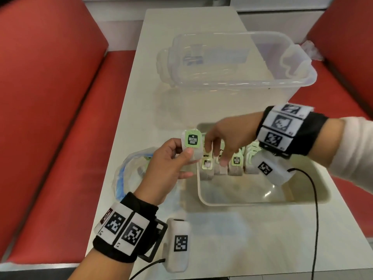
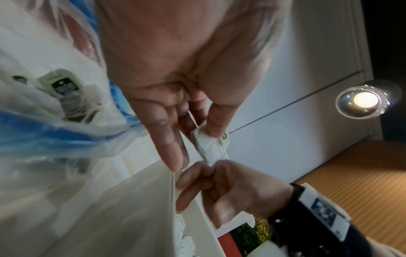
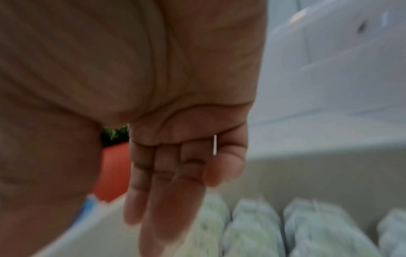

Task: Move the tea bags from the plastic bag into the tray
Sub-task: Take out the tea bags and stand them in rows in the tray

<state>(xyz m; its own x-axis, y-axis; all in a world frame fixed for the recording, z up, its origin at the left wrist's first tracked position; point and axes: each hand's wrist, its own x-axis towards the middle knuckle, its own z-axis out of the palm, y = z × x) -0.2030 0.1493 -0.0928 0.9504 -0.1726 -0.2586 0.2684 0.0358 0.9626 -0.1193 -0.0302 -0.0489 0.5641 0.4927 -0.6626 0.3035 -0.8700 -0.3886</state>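
- While the left hand (image 1: 171, 160) pinches one tea bag (image 1: 192, 145) between thumb and forefinger, green tag up, it hangs just left of the tray (image 1: 262, 203), over the near-left corner of the tray rim.
- Right hand (image 1: 228, 138) reaches across the tray; fingers point down, loosely straight, tips at the row of tea bags (image 1: 236, 164) already standing along the far wall. Right wrist view shows straight fingers holding nothing.
- In the left wrist view the right hand's fingertips (image 2: 204, 172) come up to the lower end of the held bag; touching or just short of it, I cannot tell.
- Plastic bag (image 1: 131, 172) lies on the table (image 1: 232, 235) under and behind the left hand, more bags visible inside.
- Judgement: step in hand is passing or seating this bag into the row.
- To do it well: keep the pinch high near the tag so the pouch hangs straight; let the right fingers part the row and hold the neighbours upright; lower the bag into the gap at the left end, tag facing forward like the rest.
- Release only once the pouch rests on the tray floor; the string could snag a neighbouring tag.
- Large clear bin (image 1: 242, 63) stands well behind, not involved.
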